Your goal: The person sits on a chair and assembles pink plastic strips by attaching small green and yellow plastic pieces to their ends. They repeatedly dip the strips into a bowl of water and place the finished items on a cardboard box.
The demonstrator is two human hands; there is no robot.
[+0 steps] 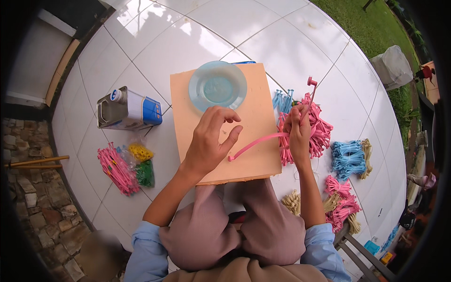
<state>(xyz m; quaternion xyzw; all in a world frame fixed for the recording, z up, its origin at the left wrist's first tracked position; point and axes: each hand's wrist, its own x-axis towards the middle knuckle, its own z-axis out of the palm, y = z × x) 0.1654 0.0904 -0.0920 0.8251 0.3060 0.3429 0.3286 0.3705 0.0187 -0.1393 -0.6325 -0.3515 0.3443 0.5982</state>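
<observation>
A peach-coloured board [256, 155] lies in front of me above my knees. Over its middle, my left hand [210, 143] is open, thumb and fingers curved apart with nothing between them. My right hand [298, 134], beside the board's right edge, is closed on a long pink plastic strap [261, 140]. One end of the strap curves across the board to just below my left fingers; the other rises above my right hand and ends in a round knob. A bluish clear glass dish [196, 91] stands on the board's far part.
A metal can [136, 110] stands left on white tiles. Below it lie pink straps [117, 169] and bags of yellow [140, 152] and green [145, 174] small pieces. To the right are bundles of pink [319, 124], blue [348, 159] and beige straps [367, 158].
</observation>
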